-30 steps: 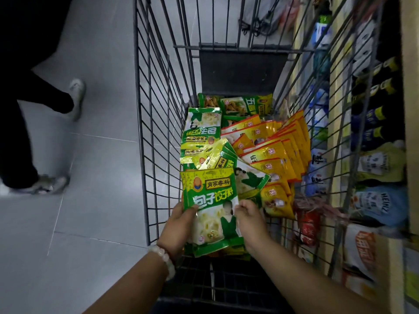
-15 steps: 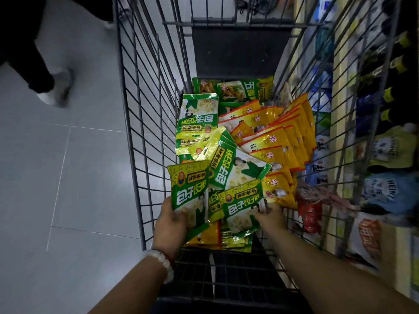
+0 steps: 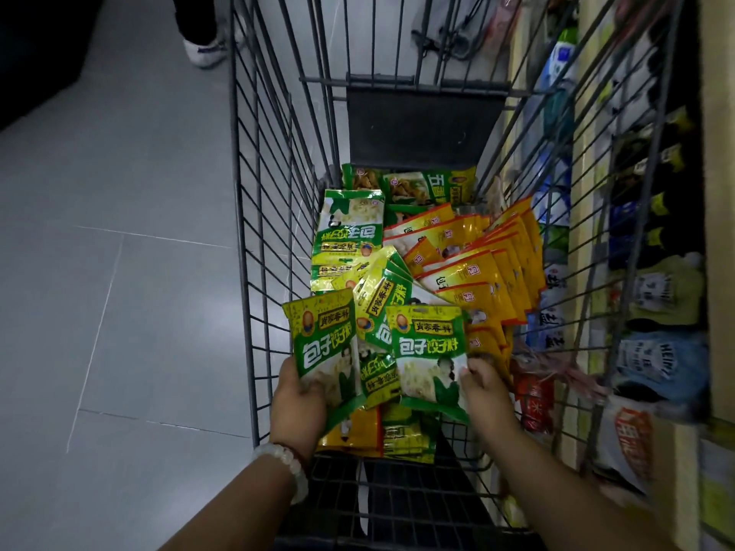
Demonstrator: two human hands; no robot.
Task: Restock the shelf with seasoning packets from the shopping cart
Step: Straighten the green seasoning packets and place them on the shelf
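A wire shopping cart holds several green seasoning packets on its left side and orange-yellow packets fanned out on its right. My left hand grips the bottom of one green packet, tilted left near the cart's left wall. My right hand pinches the lower right edge of a second green packet, held upright above the pile. More green packets lie between and beneath the two held ones.
The shelf runs along the right of the cart, stocked with bottles and pouches, including blue pouches. Grey tiled floor lies to the left. Another person's white shoe stands at the top left, near the cart's far corner.
My hands separated: the left drew one green packet leftward, the right lifted a second one from the pile. The other person walked from left toward the top of the view.
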